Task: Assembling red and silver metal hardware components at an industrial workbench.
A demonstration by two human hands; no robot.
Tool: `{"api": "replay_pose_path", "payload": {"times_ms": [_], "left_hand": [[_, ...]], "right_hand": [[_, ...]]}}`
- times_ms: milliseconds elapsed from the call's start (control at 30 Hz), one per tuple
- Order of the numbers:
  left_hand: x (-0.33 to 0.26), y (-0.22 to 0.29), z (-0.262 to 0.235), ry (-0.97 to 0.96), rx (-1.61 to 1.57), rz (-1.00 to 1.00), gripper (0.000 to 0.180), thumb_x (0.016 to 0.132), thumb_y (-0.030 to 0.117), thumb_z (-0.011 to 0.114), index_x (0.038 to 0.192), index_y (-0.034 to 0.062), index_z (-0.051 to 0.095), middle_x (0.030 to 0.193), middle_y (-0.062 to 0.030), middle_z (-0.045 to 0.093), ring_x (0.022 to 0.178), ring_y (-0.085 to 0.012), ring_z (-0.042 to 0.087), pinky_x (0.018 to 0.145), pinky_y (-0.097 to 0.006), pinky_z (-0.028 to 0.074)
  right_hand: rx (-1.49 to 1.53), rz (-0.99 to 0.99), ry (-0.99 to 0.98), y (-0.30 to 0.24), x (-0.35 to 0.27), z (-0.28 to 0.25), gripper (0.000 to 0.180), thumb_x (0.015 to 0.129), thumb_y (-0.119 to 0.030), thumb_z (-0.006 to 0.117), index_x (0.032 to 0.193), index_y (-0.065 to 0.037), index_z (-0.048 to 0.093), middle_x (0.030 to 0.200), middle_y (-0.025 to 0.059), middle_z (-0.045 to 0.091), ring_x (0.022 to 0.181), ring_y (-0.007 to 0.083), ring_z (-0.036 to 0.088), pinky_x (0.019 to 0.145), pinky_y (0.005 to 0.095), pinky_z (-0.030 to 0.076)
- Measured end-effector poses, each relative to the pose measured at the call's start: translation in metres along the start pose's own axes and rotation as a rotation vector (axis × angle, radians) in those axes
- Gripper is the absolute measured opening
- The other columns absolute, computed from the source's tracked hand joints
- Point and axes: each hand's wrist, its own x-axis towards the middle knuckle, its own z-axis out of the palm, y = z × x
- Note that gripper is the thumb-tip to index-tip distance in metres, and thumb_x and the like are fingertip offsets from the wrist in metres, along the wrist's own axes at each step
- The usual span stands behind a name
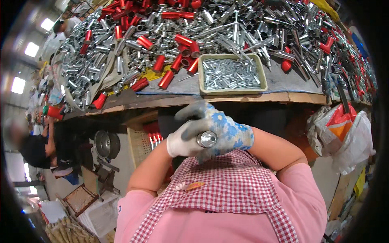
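Close to my apron, both gloved hands meet around a shiny metal tube-shaped part (pixel 208 139), seen nearly end-on with its round end facing up. My left hand (pixel 187 135), in a white glove with grey fingers, is closed against the left side of the part. From the right, my right hand (pixel 229 131) wraps it in a grey glove with blue flowers. The gloves overlap, so the lower part of the piece and some fingertips are hidden. Just beyond my hands, a cream tray (pixel 233 92) full of small silver pins (pixel 231 75) sits at the bench's front edge.
Heaps of silver metal tubes (pixel 158 44) and red tubes (pixel 165 80) cover the bench. Below its edge on the left stands a crate (pixel 139 146) with red-handled pieces. Plastic bags (pixel 340 133) hang at the right. Another person (pixel 36 150) sits at the far left, holding a red part.
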Motion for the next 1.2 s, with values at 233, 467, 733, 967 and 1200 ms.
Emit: {"api": "replay_pose_path", "payload": {"times_ms": [233, 467, 733, 967, 1200], "left_hand": [[-0.023, -0.022, -0.013, 0.114, 0.272, 0.090, 0.046, 0.080, 0.026, 0.067, 0.123, 0.0122, 0.057, 0.131, -0.0098, 0.054, 0.121, -0.0246, 0.052, 0.100, -0.038, 0.043], [-0.018, -0.025, 0.001, 0.172, 0.310, 0.063, 0.048, 0.081, 0.026, 0.066, 0.126, 0.0133, 0.055, 0.131, -0.0096, 0.053, 0.122, -0.0254, 0.051, 0.102, -0.038, 0.041], [-0.003, -0.009, 0.014, 0.188, 0.431, 0.040, 0.050, 0.083, 0.026, 0.065, 0.130, 0.0155, 0.053, 0.128, -0.0092, 0.054, 0.122, -0.0254, 0.051, 0.103, -0.039, 0.040], [-0.001, -0.019, -0.005, 0.209, 0.351, 0.075, 0.047, 0.082, 0.026, 0.066, 0.127, 0.0146, 0.055, 0.126, -0.0088, 0.055, 0.120, -0.0245, 0.052, 0.101, -0.038, 0.042], [-0.001, -0.039, 0.004, 0.189, 0.250, 0.086, 0.045, 0.082, 0.026, 0.067, 0.124, 0.0138, 0.056, 0.124, -0.0084, 0.057, 0.117, -0.0236, 0.054, 0.099, -0.037, 0.044]], "right_hand": [[0.089, -0.224, -0.363, 0.015, 0.018, 0.006, 0.043, 0.063, -0.028, 0.084, 0.102, -0.017, 0.072, 0.142, 0.0184, 0.046, 0.134, 0.0442, 0.033, 0.109, 0.0524, 0.032], [-0.016, -0.067, -0.502, 0.000, 0.026, -0.013, 0.047, 0.068, -0.028, 0.079, 0.112, -0.017, 0.068, 0.145, 0.0180, 0.042, 0.135, 0.0448, 0.033, 0.110, 0.0517, 0.032], [-0.029, 0.213, 0.192, -0.001, -0.020, 0.038, 0.045, 0.068, -0.032, 0.082, 0.102, -0.007, 0.069, 0.127, 0.0199, 0.058, 0.123, 0.0345, 0.051, 0.110, 0.0522, 0.029], [-0.101, -0.005, -0.123, -0.008, 0.012, -0.001, 0.044, 0.061, -0.026, 0.086, 0.098, -0.009, 0.069, 0.128, 0.0164, 0.059, 0.123, 0.0367, 0.048, 0.102, 0.0467, 0.040], [0.053, -0.178, -0.659, -0.006, 0.025, -0.013, 0.031, 0.076, -0.031, 0.067, 0.102, -0.014, 0.070, 0.138, 0.0153, 0.051, 0.136, 0.0419, 0.033, 0.108, 0.0677, 0.018]]}}
